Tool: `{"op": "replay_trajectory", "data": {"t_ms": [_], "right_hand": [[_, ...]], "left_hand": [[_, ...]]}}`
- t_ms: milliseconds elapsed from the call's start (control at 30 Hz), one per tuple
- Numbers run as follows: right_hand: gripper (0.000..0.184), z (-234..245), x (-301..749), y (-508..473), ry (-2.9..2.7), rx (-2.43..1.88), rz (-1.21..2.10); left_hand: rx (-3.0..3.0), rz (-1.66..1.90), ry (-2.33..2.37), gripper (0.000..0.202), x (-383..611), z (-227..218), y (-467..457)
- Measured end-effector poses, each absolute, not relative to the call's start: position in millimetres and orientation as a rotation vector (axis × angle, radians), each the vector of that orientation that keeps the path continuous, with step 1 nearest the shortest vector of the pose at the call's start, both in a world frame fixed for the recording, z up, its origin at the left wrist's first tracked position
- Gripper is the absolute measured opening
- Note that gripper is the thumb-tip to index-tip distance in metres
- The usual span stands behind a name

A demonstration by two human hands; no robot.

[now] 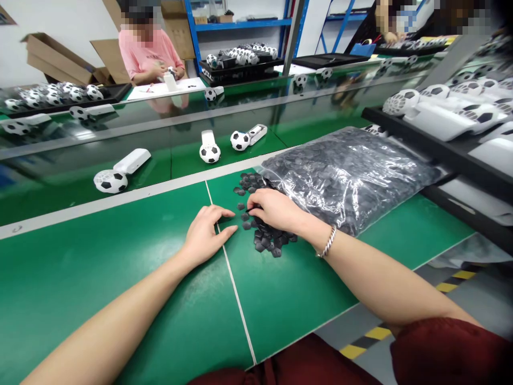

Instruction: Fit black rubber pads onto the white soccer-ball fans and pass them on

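Note:
My left hand [206, 231] rests on the green table [120, 278] with its fingers loosely curled and apart, holding nothing. My right hand [274, 209] lies just to its right over a heap of small black pieces [268, 239], its fingertips pinched together on one of them. More black pieces [248, 184] lie scattered beyond the hand. A clear plastic bag [348, 174] full of the same pieces lies open toward my right hand. A silver bracelet sits on my right wrist.
Football-headed white devices [116, 174] [209, 148] [246, 137] lie on the green conveyor beyond the table. A black tray [449, 152] with more of them stands at right. A person in a pink shirt [150, 53] works across the conveyor; another sits far right.

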State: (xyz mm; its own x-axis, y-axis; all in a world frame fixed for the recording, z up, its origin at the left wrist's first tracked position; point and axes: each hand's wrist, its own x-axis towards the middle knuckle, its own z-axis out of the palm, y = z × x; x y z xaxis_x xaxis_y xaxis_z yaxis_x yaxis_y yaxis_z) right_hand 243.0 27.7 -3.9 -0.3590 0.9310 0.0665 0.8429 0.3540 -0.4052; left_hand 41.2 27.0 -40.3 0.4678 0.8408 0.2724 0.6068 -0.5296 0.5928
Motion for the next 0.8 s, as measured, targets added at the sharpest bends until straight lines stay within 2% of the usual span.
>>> {"op": "replay_trajectory", "data": {"t_ms": [133,300,467,600,800], "right_hand": [[0.008,-5,242,27,-2.124,-1.44,0.648],[0.021,-6,238,23,-1.978,-1.232,0.915],[0.016,-8,231,21,-1.89,-1.146,1.223],[0.02,-10,228,20,-1.901,-1.084,1.227],[0.016,-12,225,17,-1.84,-1.133,1.224]], "left_hand": [[2.314,0.76,1.203,0.02,42,-40,27],[2.32,0.775,1.187,0.021,42,-40,26],[2.253,0.835,1.161,0.023,41,-43,25],[2.208,0.886,1.146,0.022,41,-41,24],[2.173,0.902,1.137,0.016,42,-36,23]]}}
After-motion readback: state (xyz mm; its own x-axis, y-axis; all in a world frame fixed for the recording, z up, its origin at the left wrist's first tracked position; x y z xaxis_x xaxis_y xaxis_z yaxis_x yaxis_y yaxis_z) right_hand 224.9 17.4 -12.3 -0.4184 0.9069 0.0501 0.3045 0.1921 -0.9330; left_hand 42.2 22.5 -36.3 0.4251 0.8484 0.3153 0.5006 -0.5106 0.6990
